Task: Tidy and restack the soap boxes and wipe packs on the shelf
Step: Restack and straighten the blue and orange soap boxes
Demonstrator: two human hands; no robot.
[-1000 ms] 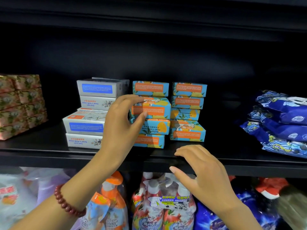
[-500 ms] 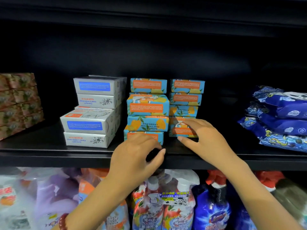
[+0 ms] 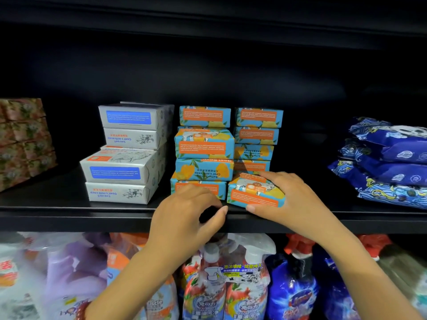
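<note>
Gripping a blue and orange soap box [image 3: 254,192] with the right hand [image 3: 288,199], at the foot of the stack at 3 o'clock, tipped a little by the shelf [image 3: 69,215] edge. Left hand [image 3: 187,218] curled just before the bottom box [image 3: 198,189] at 9 o'clock; cannot tell if holding it. Probably light, stiff card, smooth wrap: best held by both short ends. Upside down on the piles: "Sulfur Spring Goat's milk soap". On white boxes [image 3: 122,172], further toward 9 o'clock: "Sea salt Goat's milk soap". Soft wipe packs [image 3: 388,158] far toward 3 o'clock.

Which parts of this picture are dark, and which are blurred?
Head view: the back wall is nearly black; the bottles below, at lower left, are blurred; the soap boxes are well lit and sharp.
</note>
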